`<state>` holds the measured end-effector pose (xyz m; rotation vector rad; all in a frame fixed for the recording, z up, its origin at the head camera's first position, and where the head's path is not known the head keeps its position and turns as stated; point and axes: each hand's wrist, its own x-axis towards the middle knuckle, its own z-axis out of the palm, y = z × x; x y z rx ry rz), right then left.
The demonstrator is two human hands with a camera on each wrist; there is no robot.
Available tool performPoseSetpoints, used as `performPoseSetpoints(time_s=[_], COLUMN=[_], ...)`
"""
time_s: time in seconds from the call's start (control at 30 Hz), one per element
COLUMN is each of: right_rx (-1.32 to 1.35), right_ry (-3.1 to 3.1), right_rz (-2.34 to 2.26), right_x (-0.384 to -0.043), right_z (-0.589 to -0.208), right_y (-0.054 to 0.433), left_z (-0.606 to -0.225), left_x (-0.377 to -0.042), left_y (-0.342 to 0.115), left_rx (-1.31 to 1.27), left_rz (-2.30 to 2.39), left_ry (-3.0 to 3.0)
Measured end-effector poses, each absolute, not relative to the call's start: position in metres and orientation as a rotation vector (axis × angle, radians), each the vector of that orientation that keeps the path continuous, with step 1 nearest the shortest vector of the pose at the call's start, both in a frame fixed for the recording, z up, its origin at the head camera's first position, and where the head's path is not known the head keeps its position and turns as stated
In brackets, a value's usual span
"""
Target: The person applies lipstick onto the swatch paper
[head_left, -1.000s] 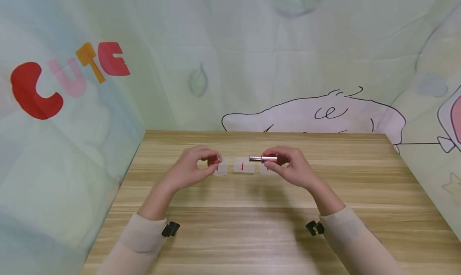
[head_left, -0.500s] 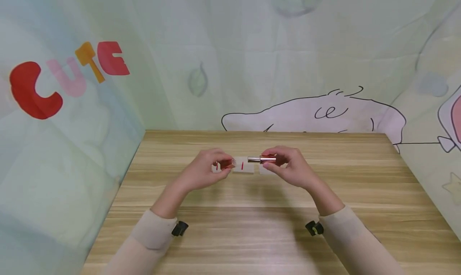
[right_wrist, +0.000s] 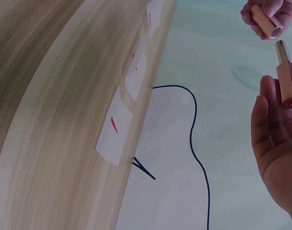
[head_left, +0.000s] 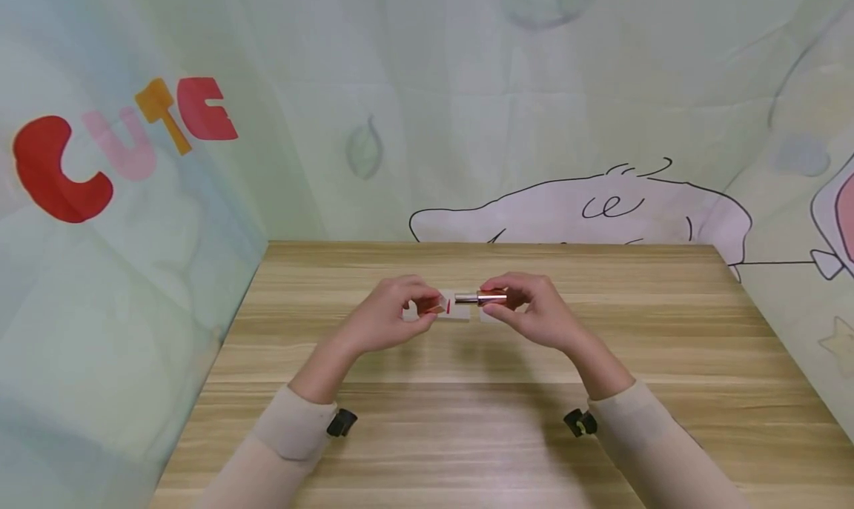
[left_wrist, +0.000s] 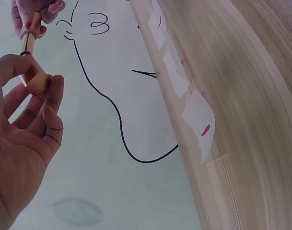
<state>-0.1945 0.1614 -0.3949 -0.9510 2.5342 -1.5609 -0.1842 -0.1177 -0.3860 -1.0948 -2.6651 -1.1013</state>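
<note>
My left hand [head_left: 387,315] pinches a rose-gold lipstick cap [right_wrist: 264,23] between thumb and fingers, its open end facing right. My right hand [head_left: 542,310] holds the lipstick [head_left: 492,297] level by its shiny base, with the silvery inner tube pointing left. In the right wrist view a small gap separates the tube's end from the cap's mouth. Both hands are raised over the wooden table [head_left: 427,427]. Under them lie three white paper pieces, one of which [right_wrist: 114,141] bears a thin red stroke.
Behind the table hangs a pale printed cloth [head_left: 427,124] with a cartoon outline; another wall at the left carries the letters CUTE [head_left: 60,168]. The paper pieces, such as the left one [left_wrist: 199,117], lie near the table's far edge.
The left hand has moved right with the cap, bringing it close to the lipstick's end. My right hand has shifted slightly left with the lipstick.
</note>
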Motion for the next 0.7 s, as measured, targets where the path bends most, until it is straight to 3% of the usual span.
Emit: performPoseSetpoints(time_s=[0.7], right_rx=[-1.057], right_ry=[2.498], right_rz=[-1.55], right_x=[-0.1952], right_z=[-0.3959], right_y=[0.1551], left_z=[-0.3862], left_x=[-0.1854], left_y=[-0.1093], left_rx=[-1.126], left_rz=[-1.127], left_ry=[-2.664])
